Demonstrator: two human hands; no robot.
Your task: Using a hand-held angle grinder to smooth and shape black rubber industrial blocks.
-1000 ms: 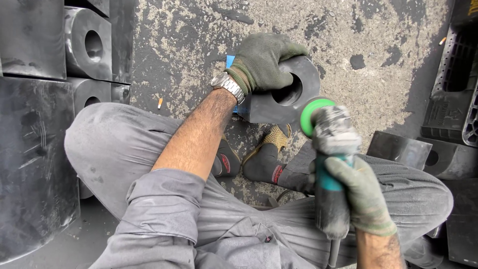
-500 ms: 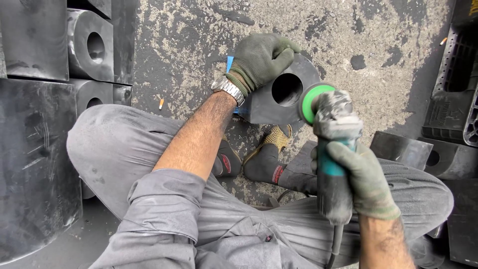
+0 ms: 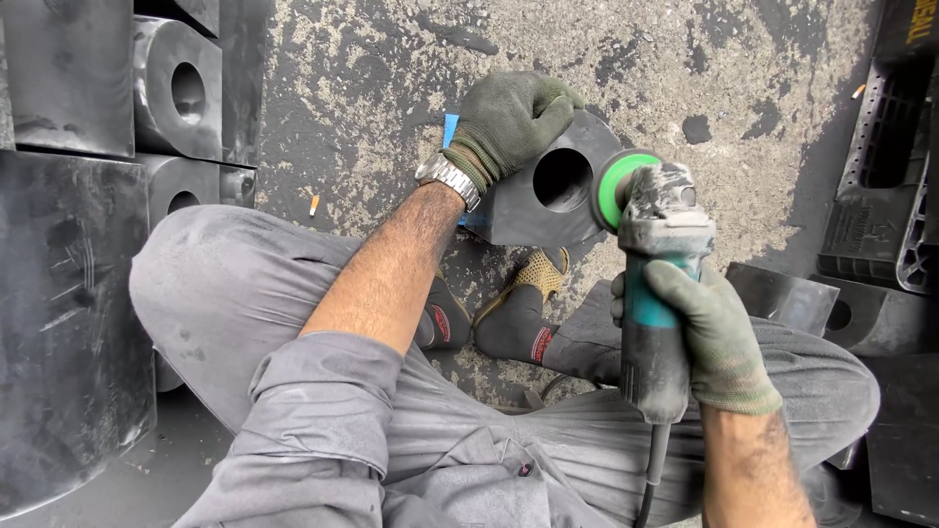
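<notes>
The left hand (image 3: 511,122), fingers curled, grips the black block (image 3: 548,186) at twelve o'clock on the floor. The right hand (image 3: 712,337), at four o'clock, clasps the grinder (image 3: 653,284), its green disc (image 3: 614,186) touching the block's edge.

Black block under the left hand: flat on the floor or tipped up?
Tipped up: the black block leans, bore facing the grinder disc, steadied by the left hand.

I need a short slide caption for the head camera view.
Gloved left hand steadies a black holed block while the right hand holds an angle grinder at it.
</notes>
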